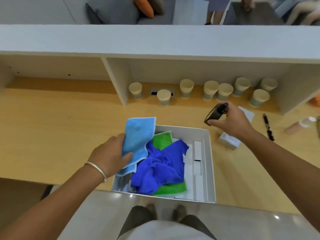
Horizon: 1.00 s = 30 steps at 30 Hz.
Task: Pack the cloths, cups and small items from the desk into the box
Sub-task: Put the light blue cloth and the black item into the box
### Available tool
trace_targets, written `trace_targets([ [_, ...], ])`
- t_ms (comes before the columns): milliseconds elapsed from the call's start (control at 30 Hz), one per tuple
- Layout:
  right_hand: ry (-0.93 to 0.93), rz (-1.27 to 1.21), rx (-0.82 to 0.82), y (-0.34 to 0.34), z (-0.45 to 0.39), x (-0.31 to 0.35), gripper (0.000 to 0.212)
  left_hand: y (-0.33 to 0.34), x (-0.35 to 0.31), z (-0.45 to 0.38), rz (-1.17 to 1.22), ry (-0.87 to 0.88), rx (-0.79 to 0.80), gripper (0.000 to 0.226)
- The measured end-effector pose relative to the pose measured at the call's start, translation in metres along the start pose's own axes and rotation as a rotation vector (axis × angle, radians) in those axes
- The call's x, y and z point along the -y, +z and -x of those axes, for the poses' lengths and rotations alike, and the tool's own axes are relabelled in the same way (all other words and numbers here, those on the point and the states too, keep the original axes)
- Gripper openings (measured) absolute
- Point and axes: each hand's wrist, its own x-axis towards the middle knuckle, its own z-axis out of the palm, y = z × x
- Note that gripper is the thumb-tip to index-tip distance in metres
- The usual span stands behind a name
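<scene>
A white box (210, 163) sits at the desk's front edge. Inside it lie a crumpled dark blue cloth (161, 168) and green cloths (162, 140). My left hand (109, 156) grips a light blue cloth (138, 135) over the box's left rim. My right hand (230, 120) holds a dark, flat object (214, 112), blurred, above the desk just beyond the box's far right corner. Several lidded paper cups (187, 88) stand in a row under the shelf at the back.
A small white packet (228, 140) lies right of the box under my right forearm. A black pen (268, 126), a white card (247, 113) and a clear bottle (301, 125) lie at the far right. A shelf divider (116, 80) stands on the wooden desk (52, 127).
</scene>
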Motion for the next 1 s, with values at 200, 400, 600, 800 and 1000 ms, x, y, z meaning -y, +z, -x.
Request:
trace_targets([
  [200,-0.114,0.018,0.093,-0.029,0.057,0.048,0.062,0.008,-0.005,-0.019,-0.124,0.221,-0.035,0.042],
  [400,-0.144,0.109,0.263,0.000,0.089,0.063,0.070,0.045,-0.029,-0.032,-0.426,0.242,0.130,0.025],
  [600,-0.120,0.265,0.301,0.044,0.091,0.060,0.061,0.025,-0.013,-0.038,-0.367,0.321,0.007,0.029],
  [800,-0.100,0.374,0.200,0.060,0.074,0.055,0.025,0.022,-0.005,-0.041,-0.213,0.400,-0.029,0.036],
  [1000,-0.146,0.426,0.251,0.074,0.072,0.047,0.044,0.035,-0.004,-0.046,-0.121,0.411,-0.052,0.038],
])
